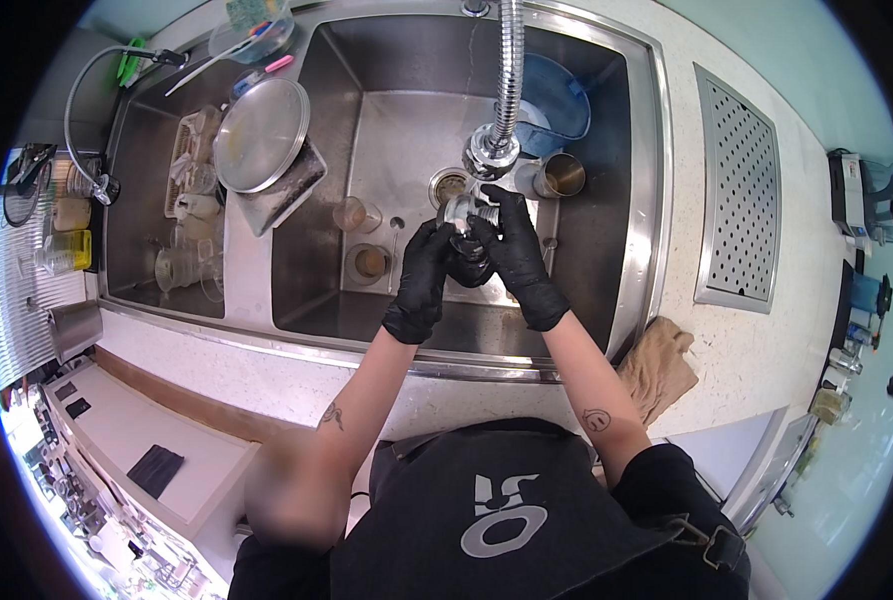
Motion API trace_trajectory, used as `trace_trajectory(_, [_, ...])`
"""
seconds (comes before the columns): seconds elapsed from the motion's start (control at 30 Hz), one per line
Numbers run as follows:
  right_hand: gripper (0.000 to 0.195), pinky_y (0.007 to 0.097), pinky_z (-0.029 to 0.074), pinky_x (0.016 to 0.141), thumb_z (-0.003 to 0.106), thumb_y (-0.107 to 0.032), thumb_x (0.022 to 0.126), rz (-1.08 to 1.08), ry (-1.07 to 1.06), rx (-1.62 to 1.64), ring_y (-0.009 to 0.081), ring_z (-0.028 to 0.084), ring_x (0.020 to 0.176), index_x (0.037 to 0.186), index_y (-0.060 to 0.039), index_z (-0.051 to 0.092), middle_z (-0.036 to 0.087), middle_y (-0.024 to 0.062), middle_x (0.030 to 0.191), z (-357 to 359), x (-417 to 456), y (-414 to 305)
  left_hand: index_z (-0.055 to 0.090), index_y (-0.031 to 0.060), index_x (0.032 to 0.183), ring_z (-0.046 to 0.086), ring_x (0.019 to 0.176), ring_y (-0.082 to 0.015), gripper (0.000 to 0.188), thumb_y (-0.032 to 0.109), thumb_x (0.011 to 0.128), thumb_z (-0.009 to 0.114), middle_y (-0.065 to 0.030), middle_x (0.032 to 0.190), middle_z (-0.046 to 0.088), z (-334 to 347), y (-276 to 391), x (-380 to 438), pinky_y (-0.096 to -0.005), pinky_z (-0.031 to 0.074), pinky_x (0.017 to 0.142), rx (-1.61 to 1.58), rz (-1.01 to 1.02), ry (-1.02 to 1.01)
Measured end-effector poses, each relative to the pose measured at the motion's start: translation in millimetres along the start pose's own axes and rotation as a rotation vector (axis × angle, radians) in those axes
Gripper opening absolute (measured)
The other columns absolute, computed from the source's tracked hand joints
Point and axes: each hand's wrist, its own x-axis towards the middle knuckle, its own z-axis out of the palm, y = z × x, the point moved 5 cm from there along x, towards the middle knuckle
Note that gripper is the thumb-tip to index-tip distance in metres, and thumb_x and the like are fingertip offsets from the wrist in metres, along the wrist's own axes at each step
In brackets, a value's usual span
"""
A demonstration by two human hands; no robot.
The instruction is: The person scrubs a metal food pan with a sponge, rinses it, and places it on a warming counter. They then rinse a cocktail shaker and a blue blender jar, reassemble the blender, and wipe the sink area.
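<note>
Both hands wear black gloves and meet over the right basin of a steel double sink (461, 315). Held between them is a shiny metal fitting with a threaded part (463, 210); its exact kind cannot be told. My left hand (425, 259) grips it from the left. At its right side, my right hand (514, 244) has its fingers around the threaded part. Just above the hands hangs a chrome spray head (491, 154) on a flexible metal hose (509, 75). The round drain (448, 186) lies below and behind the fitting.
A blue plastic container (559, 97) and a metal cup (562, 176) stand at the basin's right. Two cups (358, 215) are at its left. A round metal lid (262, 135) rests on the divider; plastic ware (180, 266) fills the left basin. A brown cloth (660, 364) lies on the counter.
</note>
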Motion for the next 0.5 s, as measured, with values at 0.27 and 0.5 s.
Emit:
trace_trajectory(0.27, [0.037, 0.0375, 0.047, 0.07, 0.057, -0.036, 0.089, 0.47, 0.116, 0.132, 0.0305, 0.063, 0.081, 0.101, -0.0011, 0.055, 0.063, 0.021, 0.089, 3.6, -2.5, 38.2, 0.057, 0.006, 0.101, 0.059, 0.083, -0.0097, 0.011, 0.011, 0.091, 0.056, -0.0019, 0.089, 0.062, 15.7, 15.0, -8.8, -0.0238, 0.045, 0.074, 0.355, 0.217, 0.036])
trace_trajectory(0.5, [0.044, 0.0346, 0.048, 0.066, 0.058, -0.043, 0.086, 0.435, 0.028, 0.165, 0.0229, 0.063, 0.071, 0.099, -0.0007, 0.056, 0.064, 0.0165, 0.079, -6.1, -2.3, 37.2, 0.043, 0.0052, 0.129, 0.053, 0.101, -0.0205, 0.063, 0.022, 0.076, 0.073, -0.0117, 0.113, 0.056, 11.8, 30.1, -19.7, -0.0314, 0.042, 0.087, 0.876, 0.486, 0.146])
